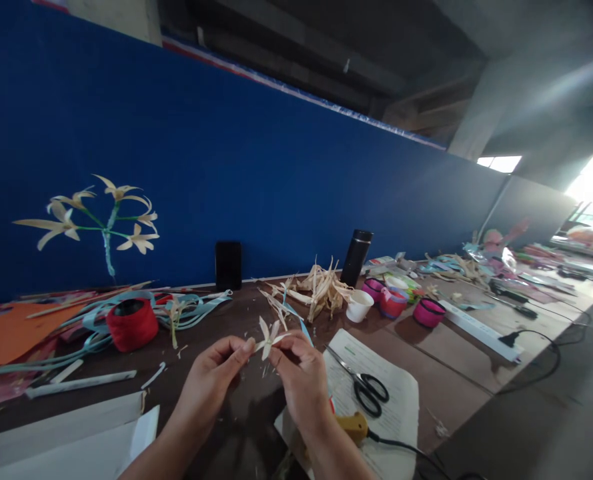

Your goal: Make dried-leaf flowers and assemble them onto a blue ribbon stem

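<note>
A small pale flower made of dried husk petals (267, 339) is held up over the dark table between my two hands. My left hand (221, 367) pinches a petal on its left side between thumb and forefinger. On the other side, my right hand (301, 370) grips the flower's right petals with thumb and fingertips. Partly hidden under my right forearm lies a yellow tool with a black cord (353, 427), perhaps a glue gun. Black-handled scissors (369, 390) rest on a printed sheet of paper (396, 380) just right of that hand.
A bunch of finished husk flowers (109, 230) stands before the blue partition (276, 167). Dried husks (323, 290), a white cup (359, 307) and a black flask (357, 257) sit behind my hands. A red roll (132, 327) is left; a power strip (476, 330) lies right.
</note>
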Demonstrator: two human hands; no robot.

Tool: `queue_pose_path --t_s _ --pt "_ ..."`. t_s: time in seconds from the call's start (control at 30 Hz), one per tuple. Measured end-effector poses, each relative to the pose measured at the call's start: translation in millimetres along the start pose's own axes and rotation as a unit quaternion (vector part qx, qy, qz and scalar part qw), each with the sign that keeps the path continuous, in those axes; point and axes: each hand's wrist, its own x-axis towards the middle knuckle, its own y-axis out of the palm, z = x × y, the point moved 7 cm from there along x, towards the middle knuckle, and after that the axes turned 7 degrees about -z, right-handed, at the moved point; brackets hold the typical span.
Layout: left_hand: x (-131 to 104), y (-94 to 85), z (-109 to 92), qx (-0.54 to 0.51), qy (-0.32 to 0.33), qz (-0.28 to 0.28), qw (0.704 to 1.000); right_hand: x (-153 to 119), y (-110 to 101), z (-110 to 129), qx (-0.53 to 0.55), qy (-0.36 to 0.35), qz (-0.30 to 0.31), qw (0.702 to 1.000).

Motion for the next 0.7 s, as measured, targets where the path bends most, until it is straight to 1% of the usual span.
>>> queue_pose_path --t_s 0.1,0.23,0.3,0.37,0.43,0.5,0.6,0.7 --pt "-1 4.5 -1 -0.051 -0.010 0.015 0.999 1 1 0 0.026 0.019 0.008 0.999" --pt "-3 9.3 0 -0.108 -0.003 0.034 0.993 0 3 -3 0.074 0.062 0.021 0.995" --pt "-3 9.6 3 -0.125 -0.005 0.038 0.991 0 5 -6 0.103 0.083 0.027 0.991" --pt "-1 7.6 5 -0.117 -0.006 0.031 0.993 0 6 -8 0.103 0.083 0.031 0.991" --pt "1 3.9 5 -0.084 -0.001 0.023 0.996 0 4 -6 0.068 0.055 0.028 0.996" --pt "3 -0.4 2 -0.045 0.005 0.017 0.999 0 2 0 0.019 0.006 0.019 1.000" --pt "4 -8.1 -8 0.000 0.020 0.003 1.000 -3 1 11 -0.031 -0.076 0.004 0.997" --pt "5 -16.9 -20 0.055 0.054 -0.034 0.996 -6 3 18 -0.062 -0.124 0.007 0.990"
